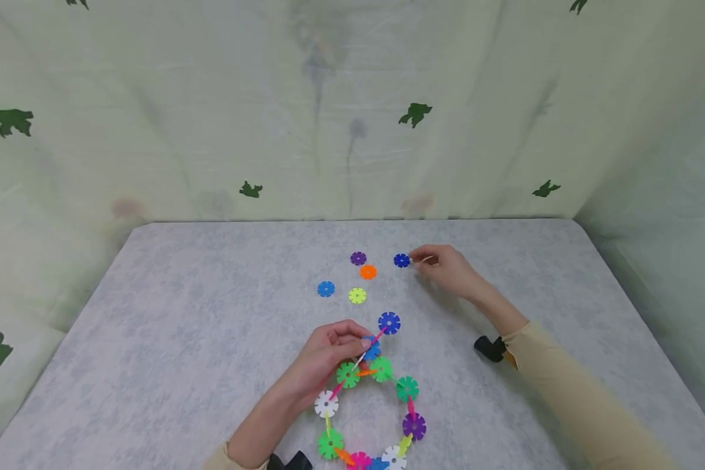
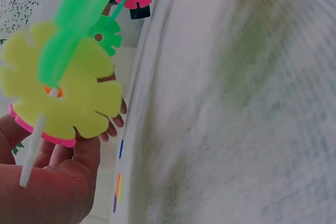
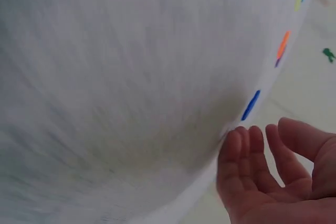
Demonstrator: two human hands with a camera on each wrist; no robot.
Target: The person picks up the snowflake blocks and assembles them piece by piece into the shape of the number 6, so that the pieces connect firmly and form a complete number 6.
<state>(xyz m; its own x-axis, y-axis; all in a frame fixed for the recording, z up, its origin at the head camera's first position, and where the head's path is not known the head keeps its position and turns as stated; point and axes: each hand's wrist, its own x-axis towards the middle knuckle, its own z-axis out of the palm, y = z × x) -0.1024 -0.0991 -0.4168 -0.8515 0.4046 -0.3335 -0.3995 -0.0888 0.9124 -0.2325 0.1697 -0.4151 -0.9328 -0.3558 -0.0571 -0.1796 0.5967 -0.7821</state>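
In the head view my left hand pinches a blue notched disc of a linked chain. The chain bends round into a ring of coloured discs, among them a purple disc and a white disc. From the pinched part a dark blue disc sticks out at the upper end. Farther back, my right hand hovers with loosely bent fingers beside a loose dark blue disc. The right wrist view shows no disc between those fingers. Close up, a yellow disc partly hides my left fingers.
Several loose discs lie flat at mid-table: purple, orange, light blue and yellow. The grey table ends at a pale curtain with green leaf shapes.
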